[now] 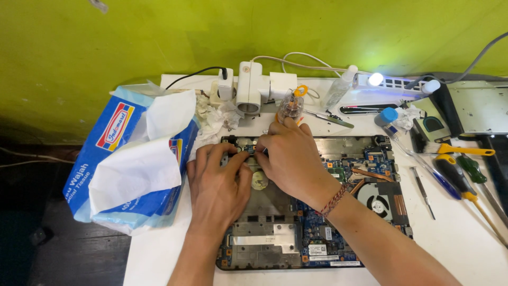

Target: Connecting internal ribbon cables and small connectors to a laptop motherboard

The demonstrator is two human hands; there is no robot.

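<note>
An opened laptop base [275,233] lies on the white table, its blue circuit board, copper heat pipe and black fan [378,204] exposed. My left hand [217,185] rests on the upper left part of the board, fingers pressed down near the top edge. My right hand [291,156], with a braided band on the wrist, is curled over the same spot, fingertips meeting those of the left hand. What the fingers pinch there is hidden. A small clear bottle with an orange ring [291,106] stands just beyond the right hand.
A blue and white tissue pack [127,164] lies at the left. White power adapters [248,87] and cables sit at the back. Screwdrivers [460,177], tweezers [423,190], a small lit lamp [375,79] and a metal drive tray [479,108] are at the right.
</note>
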